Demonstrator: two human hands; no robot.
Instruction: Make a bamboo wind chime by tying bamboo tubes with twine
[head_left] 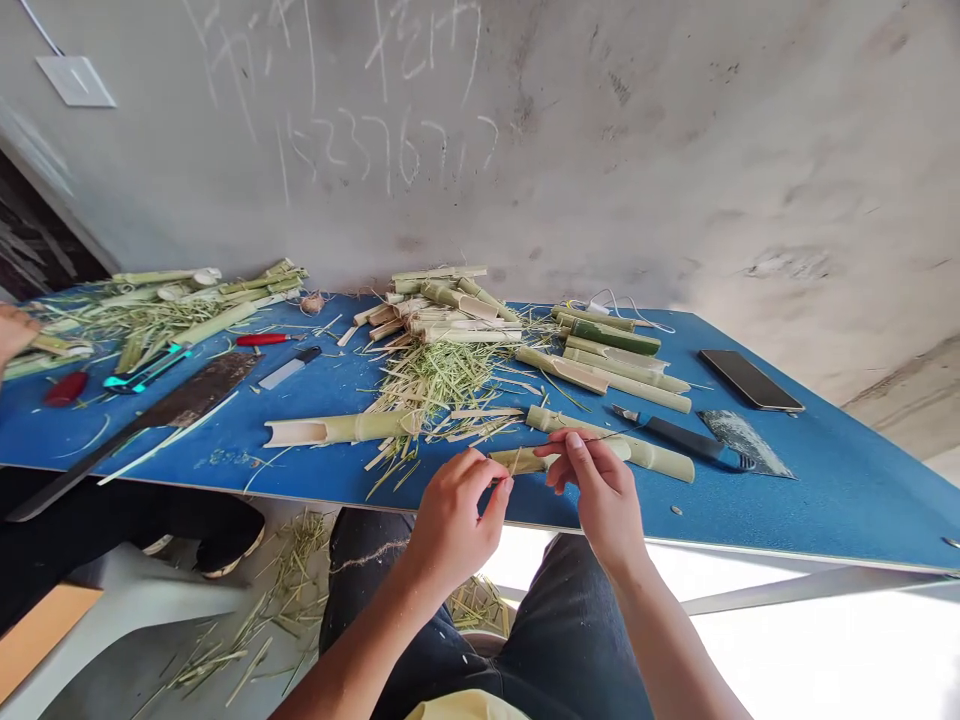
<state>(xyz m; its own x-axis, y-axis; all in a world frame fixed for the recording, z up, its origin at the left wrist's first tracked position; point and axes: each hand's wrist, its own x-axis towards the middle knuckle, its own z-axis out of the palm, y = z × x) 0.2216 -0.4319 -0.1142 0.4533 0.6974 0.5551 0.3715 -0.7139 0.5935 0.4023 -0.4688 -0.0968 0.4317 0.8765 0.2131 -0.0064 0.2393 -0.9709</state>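
My left hand [454, 515] hovers over the near edge of the blue table [825, 480], thumb and fingers pinched on a thin bamboo sliver [516, 462]. My right hand [596, 490] is beside it, fingers curled round a short green bamboo piece [521, 458] and touching the same sliver. Just behind the hands lies a longer bamboo tube [652, 455]. A split bamboo section [330, 430] rests to the left, with a heap of bamboo shavings [435, 375] behind it.
A cleaver [720, 440] and a phone [750, 380] lie at the right. Several cut bamboo pieces [607, 360] are piled behind. A big machete [150, 415], a red-handled tool [262, 340] and a utility knife [289, 368] lie at the left. Another person's hand [13, 330] shows at far left.
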